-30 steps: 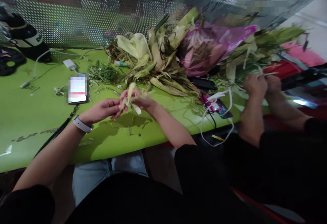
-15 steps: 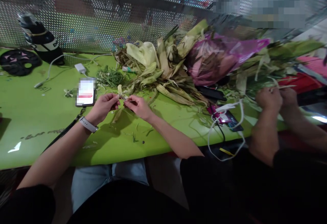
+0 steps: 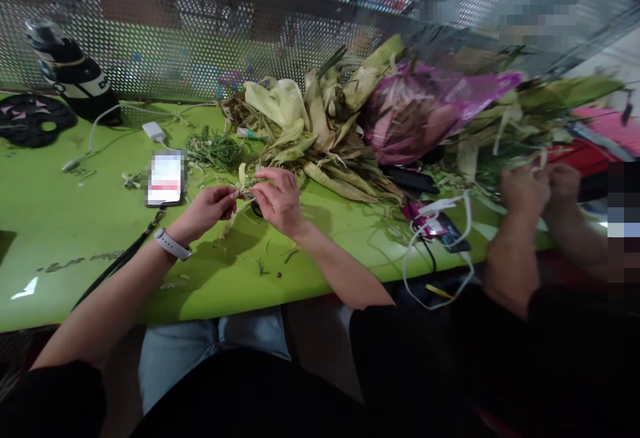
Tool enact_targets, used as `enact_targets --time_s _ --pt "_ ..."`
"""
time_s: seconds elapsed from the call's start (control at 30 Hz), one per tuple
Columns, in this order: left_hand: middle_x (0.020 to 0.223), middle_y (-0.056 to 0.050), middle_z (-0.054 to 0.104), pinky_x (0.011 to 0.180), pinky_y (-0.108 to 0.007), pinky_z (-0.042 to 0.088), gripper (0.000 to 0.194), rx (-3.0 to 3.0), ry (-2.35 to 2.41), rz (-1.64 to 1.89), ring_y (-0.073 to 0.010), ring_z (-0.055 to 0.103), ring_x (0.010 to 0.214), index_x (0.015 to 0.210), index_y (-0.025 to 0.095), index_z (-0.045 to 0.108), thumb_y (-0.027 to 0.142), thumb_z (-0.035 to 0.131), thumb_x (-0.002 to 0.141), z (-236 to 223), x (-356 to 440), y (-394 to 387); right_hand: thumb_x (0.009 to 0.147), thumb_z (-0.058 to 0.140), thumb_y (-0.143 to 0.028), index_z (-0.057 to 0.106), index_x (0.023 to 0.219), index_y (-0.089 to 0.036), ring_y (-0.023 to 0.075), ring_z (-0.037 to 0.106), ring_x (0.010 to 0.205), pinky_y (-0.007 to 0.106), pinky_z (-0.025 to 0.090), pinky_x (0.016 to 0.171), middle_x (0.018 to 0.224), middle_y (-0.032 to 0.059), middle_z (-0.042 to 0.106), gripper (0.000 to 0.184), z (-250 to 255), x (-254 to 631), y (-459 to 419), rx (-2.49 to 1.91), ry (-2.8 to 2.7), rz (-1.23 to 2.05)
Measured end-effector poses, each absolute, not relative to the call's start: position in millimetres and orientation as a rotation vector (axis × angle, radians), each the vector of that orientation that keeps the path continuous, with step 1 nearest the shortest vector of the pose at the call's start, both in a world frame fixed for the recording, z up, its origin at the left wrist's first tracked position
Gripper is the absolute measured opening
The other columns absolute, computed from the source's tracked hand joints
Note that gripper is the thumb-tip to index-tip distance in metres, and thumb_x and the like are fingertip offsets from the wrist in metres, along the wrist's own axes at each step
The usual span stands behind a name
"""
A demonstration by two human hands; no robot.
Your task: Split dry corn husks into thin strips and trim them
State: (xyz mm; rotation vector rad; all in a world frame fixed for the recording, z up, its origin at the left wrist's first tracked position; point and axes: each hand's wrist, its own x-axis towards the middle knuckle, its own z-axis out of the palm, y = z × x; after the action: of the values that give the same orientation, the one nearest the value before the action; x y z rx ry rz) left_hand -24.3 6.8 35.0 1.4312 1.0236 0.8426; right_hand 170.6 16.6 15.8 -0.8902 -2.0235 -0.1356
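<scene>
While a pale corn-husk piece [image 3: 242, 175] is held up just above the green table [image 3: 210, 291], near its front edge, its lower left side is pinched between thumb and fingers of the left hand [image 3: 213, 210]. At its 3 o'clock, the right hand [image 3: 281, 203] is set with fingers bent and tips at the piece; whether it is gripped there cannot be told. A black loop [image 3: 257, 209] is partly hidden under the right hand.

All clock positions taken from the piece. Green shreds [image 3: 213, 149] are heaped at 11, near. A small tube [image 3: 249, 134] is seen at 12, against the dried corn husks [image 3: 315, 135], which are piled from 12 to 2. Past them, at 2 to 3, a purple plastic bag [image 3: 410, 118] is filled with brownish contents. A lit phone [image 3: 165, 178] is laid at 9, a black strap [image 3: 123, 255] attached and run toward 8. A white adapter [image 3: 153, 133] is placed at 10; farther out, a dark bottle [image 3: 83, 81] is stood, tilted in view. At 3, a white cable [image 3: 469, 215] is looped by a pink device [image 3: 425, 221]. Farther at 3, another person's hands [image 3: 525, 191] are held close together.
</scene>
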Motion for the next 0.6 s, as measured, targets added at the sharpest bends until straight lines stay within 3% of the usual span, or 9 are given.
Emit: enact_targets --time_s 0.13,0.23,0.33,0.5,0.6 --pt "0.058 -0.001 0.056 0.052 -0.024 0.039 0.023 1.726 1.157 0.806 -0.0112 0.048 0.049 0.075 0.016 0.060 0.033 0.054 0.091 33.6 -23.4 3.2 0.095 0.055 -0.025 0.068 0.091 -0.024 0.0239 0.053 0.121 0.047 0.037 0.106 0.116 0.0072 0.065 0.013 19.9 170.1 15.2 -0.797 -2.220 0.000" --pt "0.071 -0.005 0.065 0.061 -0.027 0.041 0.013 2.064 1.085 0.656 -0.0143 0.054 0.058 0.081 0.017 0.065 0.022 0.054 0.087 34.7 -20.3 -0.2 0.092 0.059 -0.026 0.068 0.084 -0.022 0.0235 0.058 0.111 0.048 0.039 0.104 0.104 0.0067 0.068 0.013 30.5 178.7 18.1 -0.792 -2.270 0.208" --pt "0.082 -0.007 0.068 0.067 -0.026 0.042 0.017 2.216 0.839 0.489 -0.0150 0.056 0.067 0.085 0.018 0.069 0.015 0.053 0.083 41.4 -19.3 -3.4 0.088 0.066 -0.029 0.069 0.079 -0.019 0.0203 0.062 0.100 0.044 0.044 0.098 0.095 0.0056 0.068 0.014 37.6 191.3 25.2 -0.756 -2.258 0.670" --pt "0.073 -0.003 0.065 0.061 -0.023 0.044 0.018 2.043 0.709 0.519 -0.0116 0.057 0.060 0.092 0.019 0.071 0.029 0.057 0.089 53.7 -26.2 -5.5 0.076 0.077 -0.043 0.068 0.077 -0.016 0.0136 0.064 0.080 0.031 0.053 0.079 0.085 0.0033 0.067 0.028 23.2 198.6 39.3 -0.677 -1.866 1.649" --pt "0.070 -0.003 0.064 0.055 -0.022 0.046 0.023 1.791 0.754 0.736 -0.0102 0.056 0.054 0.092 0.017 0.069 0.038 0.060 0.090 49.9 -28.0 -3.3 0.064 0.085 -0.046 0.066 0.080 -0.016 0.0120 0.063 0.072 0.028 0.054 0.072 0.081 0.0027 0.068 0.039 8.3 190.1 42.9 -0.636 -1.471 1.905"
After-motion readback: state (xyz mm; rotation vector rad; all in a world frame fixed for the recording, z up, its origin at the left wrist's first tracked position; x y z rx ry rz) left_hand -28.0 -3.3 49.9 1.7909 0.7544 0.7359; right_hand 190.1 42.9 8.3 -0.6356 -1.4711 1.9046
